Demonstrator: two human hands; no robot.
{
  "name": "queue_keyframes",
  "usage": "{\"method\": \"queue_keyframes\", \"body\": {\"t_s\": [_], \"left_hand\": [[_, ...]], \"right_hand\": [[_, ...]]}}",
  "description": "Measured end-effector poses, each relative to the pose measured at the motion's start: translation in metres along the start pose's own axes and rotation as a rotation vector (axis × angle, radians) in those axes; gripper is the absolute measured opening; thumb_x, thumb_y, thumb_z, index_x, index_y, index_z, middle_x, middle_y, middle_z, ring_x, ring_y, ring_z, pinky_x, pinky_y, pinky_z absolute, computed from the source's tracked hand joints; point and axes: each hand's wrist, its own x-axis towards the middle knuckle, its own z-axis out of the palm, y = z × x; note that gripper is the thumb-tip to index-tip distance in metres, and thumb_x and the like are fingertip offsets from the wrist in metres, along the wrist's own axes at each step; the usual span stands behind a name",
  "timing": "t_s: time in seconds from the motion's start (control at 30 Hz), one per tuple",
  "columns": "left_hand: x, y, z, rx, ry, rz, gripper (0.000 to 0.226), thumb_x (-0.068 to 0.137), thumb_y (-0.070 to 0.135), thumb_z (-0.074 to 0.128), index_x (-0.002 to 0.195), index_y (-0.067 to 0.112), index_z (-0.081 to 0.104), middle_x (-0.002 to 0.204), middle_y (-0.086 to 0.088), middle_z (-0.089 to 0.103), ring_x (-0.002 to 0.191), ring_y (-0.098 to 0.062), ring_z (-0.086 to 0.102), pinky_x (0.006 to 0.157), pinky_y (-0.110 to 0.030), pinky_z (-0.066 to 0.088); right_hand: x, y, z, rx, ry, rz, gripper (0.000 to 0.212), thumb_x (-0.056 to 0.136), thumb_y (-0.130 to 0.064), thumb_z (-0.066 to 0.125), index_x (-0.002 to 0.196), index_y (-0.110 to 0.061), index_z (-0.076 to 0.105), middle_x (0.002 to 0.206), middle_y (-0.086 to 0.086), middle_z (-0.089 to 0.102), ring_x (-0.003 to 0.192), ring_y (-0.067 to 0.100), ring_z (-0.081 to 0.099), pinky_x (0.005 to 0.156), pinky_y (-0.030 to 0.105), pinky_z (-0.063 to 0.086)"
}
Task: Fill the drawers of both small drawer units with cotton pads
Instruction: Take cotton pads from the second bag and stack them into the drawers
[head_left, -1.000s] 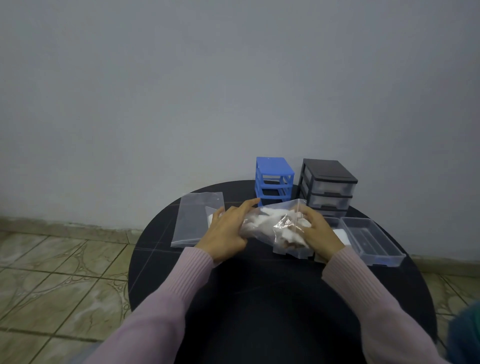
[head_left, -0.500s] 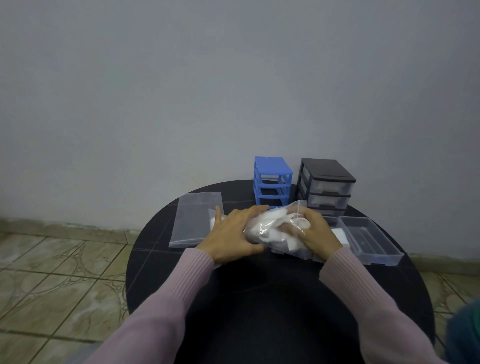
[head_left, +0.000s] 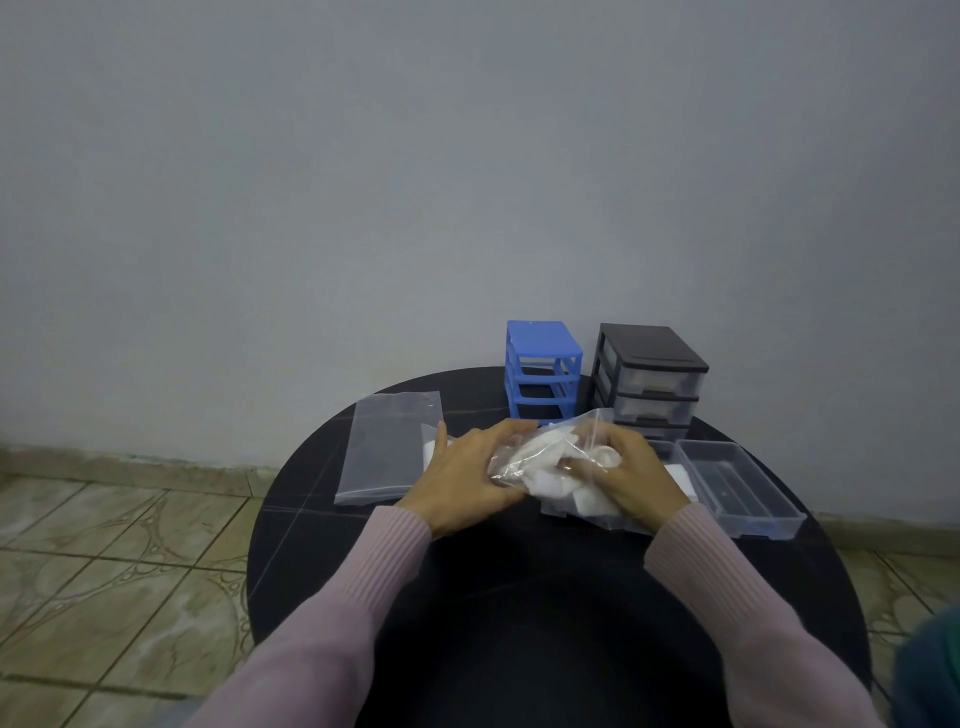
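Observation:
A clear plastic bag of white cotton pads (head_left: 545, 465) sits between my two hands over the round black table (head_left: 467, 571). My left hand (head_left: 467, 475) holds the bag's left end. My right hand (head_left: 631, 475) has its fingers inside the bag among the pads. Behind them stand a small blue drawer unit (head_left: 543, 371) with its slots bare and a black drawer unit (head_left: 649, 382) with clear drawers in it. A clear drawer (head_left: 737, 486) lies pulled out on the table at the right, with a white pad (head_left: 678, 475) beside it.
An empty-looking zip bag (head_left: 387, 449) lies flat on the table at the left. A grey wall rises right behind the units. Tiled floor (head_left: 104, 571) surrounds the table. A dark teal thing (head_left: 930, 670) shows at the lower right corner.
My hands have closed in on the bag and lowered it toward the table. My right hand's fingers have gone deeper among the pads.

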Motion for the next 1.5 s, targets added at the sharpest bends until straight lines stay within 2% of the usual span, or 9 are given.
{"method": "queue_keyframes", "body": {"t_s": [0.17,0.27,0.43,0.6,0.8,0.93,1.1,1.37,1.5], "left_hand": [[0.000,0.002,0.000,0.020,-0.003,-0.012,0.060,0.083,0.042,0.065,0.137,0.033,0.038,0.130,0.009,0.055,0.123,-0.010,0.046,0.115,-0.053,-0.006],[0.000,0.003,0.000,0.037,0.000,-0.012,0.058,0.083,0.043,0.065,0.135,0.033,0.040,0.127,0.010,0.056,0.122,-0.010,0.046,0.115,-0.052,-0.007],[0.001,0.004,0.001,0.036,0.020,0.011,0.058,0.082,0.041,0.067,0.133,0.036,0.041,0.122,0.013,0.057,0.119,-0.007,0.048,0.115,-0.055,-0.006],[0.000,0.008,0.003,0.138,0.019,0.062,0.069,0.089,0.038,0.060,0.145,0.041,0.020,0.134,0.013,0.052,0.123,-0.009,0.045,0.113,-0.054,-0.009],[-0.001,0.011,0.000,0.217,0.013,0.070,0.057,0.093,0.044,0.049,0.144,0.043,0.022,0.136,0.014,0.050,0.126,-0.008,0.042,0.112,-0.054,-0.012],[0.001,0.008,0.000,0.249,0.015,0.066,0.055,0.095,0.043,0.048,0.144,0.043,0.022,0.137,0.014,0.049,0.127,-0.008,0.041,0.111,-0.054,-0.013],[0.002,0.001,-0.001,0.234,0.040,0.048,0.052,0.095,0.041,0.048,0.143,0.042,0.027,0.136,0.013,0.052,0.126,-0.009,0.043,0.111,-0.053,-0.014],[0.002,0.006,0.000,0.222,0.019,0.041,0.054,0.095,0.043,0.046,0.144,0.041,0.025,0.134,0.012,0.053,0.125,-0.009,0.044,0.111,-0.052,-0.014],[0.003,0.001,0.002,0.211,0.055,0.035,0.054,0.094,0.042,0.049,0.143,0.042,0.026,0.134,0.013,0.053,0.126,-0.008,0.043,0.111,-0.052,-0.015]], "right_hand": [[0.001,0.001,0.000,-0.016,-0.033,0.028,0.010,0.086,-0.019,0.064,0.096,-0.019,0.067,0.103,0.005,0.066,0.095,0.020,0.061,0.086,0.034,0.050],[0.001,0.000,0.001,-0.068,-0.068,0.050,0.015,0.091,-0.020,0.058,0.101,-0.013,0.066,0.107,0.008,0.064,0.094,0.020,0.062,0.080,0.029,0.050],[-0.004,-0.003,-0.002,-0.149,-0.119,0.017,0.015,0.079,-0.019,0.072,0.089,-0.024,0.061,0.093,0.002,0.065,0.086,0.017,0.063,0.072,0.023,0.048],[-0.001,0.001,-0.002,-0.112,-0.073,0.038,0.023,0.080,-0.034,0.070,0.099,-0.020,0.065,0.105,0.006,0.065,0.093,0.021,0.063,0.083,0.037,0.053],[-0.003,0.002,-0.005,-0.080,-0.037,0.028,0.024,0.087,-0.028,0.062,0.108,-0.018,0.058,0.107,0.001,0.060,0.098,0.017,0.058,0.082,0.027,0.048],[-0.004,0.001,-0.010,-0.074,-0.078,0.014,0.020,0.086,-0.026,0.063,0.097,-0.009,0.063,0.107,0.006,0.063,0.097,0.021,0.060,0.080,0.027,0.049],[-0.006,-0.006,-0.017,-0.106,-0.264,0.034,0.023,0.091,-0.009,0.056,0.106,-0.026,0.057,0.103,-0.004,0.062,0.087,0.006,0.059,0.075,0.014,0.046],[-0.007,0.001,-0.016,-0.158,-0.081,0.077,0.030,0.088,-0.009,0.053,0.115,-0.014,0.063,0.112,0.006,0.062,0.099,0.017,0.057,0.085,0.025,0.047],[-0.007,-0.003,-0.018,0.064,0.083,0.054,0.024,0.087,0.001,0.052,0.092,-0.018,0.065,0.104,0.005,0.059,0.084,0.013,0.055,0.055,0.007,0.044]]}}
